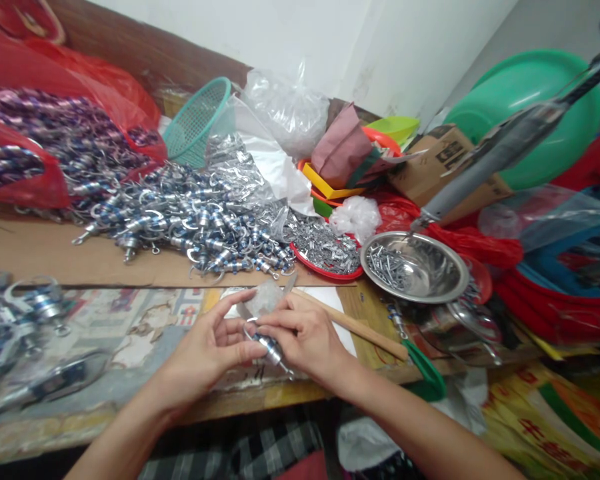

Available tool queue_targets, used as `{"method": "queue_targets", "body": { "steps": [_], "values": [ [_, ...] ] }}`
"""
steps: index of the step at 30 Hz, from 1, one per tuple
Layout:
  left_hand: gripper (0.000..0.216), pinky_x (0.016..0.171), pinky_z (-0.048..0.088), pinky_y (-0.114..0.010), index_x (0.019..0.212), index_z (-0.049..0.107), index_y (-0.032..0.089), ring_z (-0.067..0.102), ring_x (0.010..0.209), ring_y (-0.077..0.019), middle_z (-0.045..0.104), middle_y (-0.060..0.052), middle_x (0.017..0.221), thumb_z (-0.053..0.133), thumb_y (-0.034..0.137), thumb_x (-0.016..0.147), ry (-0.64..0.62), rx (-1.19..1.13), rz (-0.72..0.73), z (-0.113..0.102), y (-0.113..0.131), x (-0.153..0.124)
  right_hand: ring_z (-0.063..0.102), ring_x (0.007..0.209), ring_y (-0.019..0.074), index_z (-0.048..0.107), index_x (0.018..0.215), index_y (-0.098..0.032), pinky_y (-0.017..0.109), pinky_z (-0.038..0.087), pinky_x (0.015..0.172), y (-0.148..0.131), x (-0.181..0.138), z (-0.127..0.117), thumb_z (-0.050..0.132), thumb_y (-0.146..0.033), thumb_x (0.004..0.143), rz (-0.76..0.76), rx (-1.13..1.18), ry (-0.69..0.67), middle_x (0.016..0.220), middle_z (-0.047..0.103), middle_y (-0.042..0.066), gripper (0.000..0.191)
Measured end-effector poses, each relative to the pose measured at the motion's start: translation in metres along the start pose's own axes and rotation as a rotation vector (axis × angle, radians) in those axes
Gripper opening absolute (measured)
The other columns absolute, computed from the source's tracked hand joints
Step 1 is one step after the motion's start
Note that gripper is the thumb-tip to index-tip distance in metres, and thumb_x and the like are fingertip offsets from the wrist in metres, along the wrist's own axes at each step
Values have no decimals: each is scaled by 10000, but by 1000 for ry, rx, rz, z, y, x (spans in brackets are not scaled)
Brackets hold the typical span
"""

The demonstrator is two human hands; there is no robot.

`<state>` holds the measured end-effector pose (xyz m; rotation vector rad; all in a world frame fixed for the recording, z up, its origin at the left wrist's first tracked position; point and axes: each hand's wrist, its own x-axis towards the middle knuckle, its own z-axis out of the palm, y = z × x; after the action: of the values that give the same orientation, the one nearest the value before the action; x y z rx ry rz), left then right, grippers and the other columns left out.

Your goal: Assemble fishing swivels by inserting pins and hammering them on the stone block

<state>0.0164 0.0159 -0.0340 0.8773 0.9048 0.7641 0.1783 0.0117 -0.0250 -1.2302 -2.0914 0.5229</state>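
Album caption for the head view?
Left hand and right hand hold a blue-and-silver metal piece before a heap of similar ones.

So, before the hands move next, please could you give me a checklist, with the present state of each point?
1. Left hand holds the metal piece: ok.
2. Right hand touches the same piece: ok.
3. Fit of the piece's parts: cannot tell, hands partly cover it.
4. Wooden handle clear of right hand: cannot tell, they overlap in view.
5. Steel bowl mouth up: ok, thin metal pins inside.

A green basin (515,97) stands behind a cardboard box (425,160), a turquoise basket (194,127) farther left.
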Motion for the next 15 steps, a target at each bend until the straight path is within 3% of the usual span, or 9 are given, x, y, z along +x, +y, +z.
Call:
{"method": "queue_targets", "body": {
  "steps": [3, 6, 9, 11, 13, 15],
  "values": [
    [813, 643, 474, -264, 1270, 334, 210, 621, 706, -161, 662, -6, 775, 757, 171, 576, 24, 15, 5, 1, 0, -1, 561, 699, 129, 696, 838, -191, 233, 421, 632, 8, 0, -10, 553, -209, 823, 13, 91, 101, 724, 606, 18, 146],
    [812, 619, 475, -261, 1266, 346, 203, 625, 693, -164, 649, -1, 758, 759, 171, 567, 45, 23, 0, 3, 2, -2, 566, 852, 165, 628, 944, -185, 283, 430, 754, 29, -3, -31, 504, -197, 840, 103, -34, 250, 883, 614, 50, 162],
    [826, 626, 484, -272, 1270, 340, 195, 631, 708, -176, 652, -12, 770, 761, 170, 559, 54, 28, -12, 5, 4, -3, 552, 913, 215, 575, 1026, -188, 336, 417, 784, 54, -15, -47, 559, -252, 798, 245, -305, 38, 954, 602, 76, 238],
    [821, 638, 487, -276, 1272, 336, 197, 634, 721, -179, 657, -17, 777, 756, 170, 567, 59, 32, -14, 5, 5, -3, 561, 878, 211, 582, 965, -189, 323, 419, 753, 64, -24, -51, 553, -256, 795, 299, -391, -131, 917, 607, 67, 185],
    [813, 657, 489, -286, 1274, 333, 202, 638, 736, -183, 661, -19, 782, 749, 168, 577, 59, 32, -11, 5, 5, -4, 569, 815, 190, 572, 893, -183, 297, 426, 700, 66, -31, -52, 522, -244, 806, 329, -398, -155, 871, 605, 51, 117],
    [810, 675, 491, -301, 1271, 334, 202, 640, 735, -187, 660, -13, 773, 748, 165, 576, 55, 32, -8, 6, 5, -4, 572, 756, 178, 552, 889, -182, 288, 434, 654, 57, -36, -57, 514, -248, 810, 339, -365, -81, 850, 605, 41, 110]
  ]
}}
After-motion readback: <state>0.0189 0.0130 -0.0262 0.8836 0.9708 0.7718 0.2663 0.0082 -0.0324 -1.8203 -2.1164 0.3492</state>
